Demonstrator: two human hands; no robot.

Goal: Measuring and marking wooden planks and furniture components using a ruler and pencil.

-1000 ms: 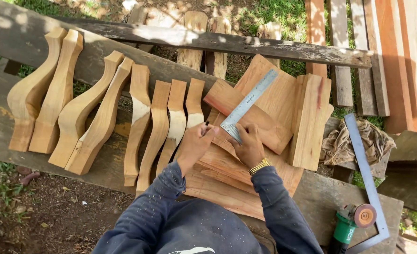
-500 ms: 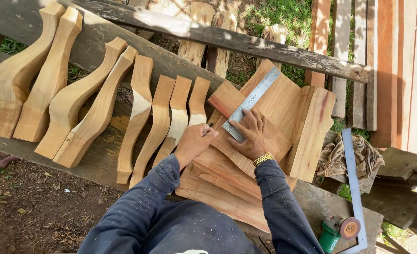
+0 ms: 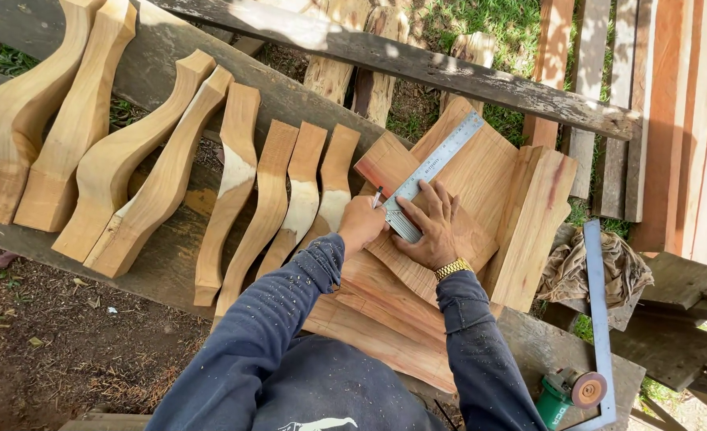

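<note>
2 hands [image 3: 401,227] flank the steel ruler [image 3: 433,166] on the board [image 3: 481,172].

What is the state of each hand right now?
Left hand: closed on a pencil, its tip at the ruler.
Right hand: open, fingers spread, pressing the ruler flat on the board.

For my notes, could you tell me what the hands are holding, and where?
The left hand grips a pencil by its lower shaft; the right hand presses down the steel ruler's near end.
</note>
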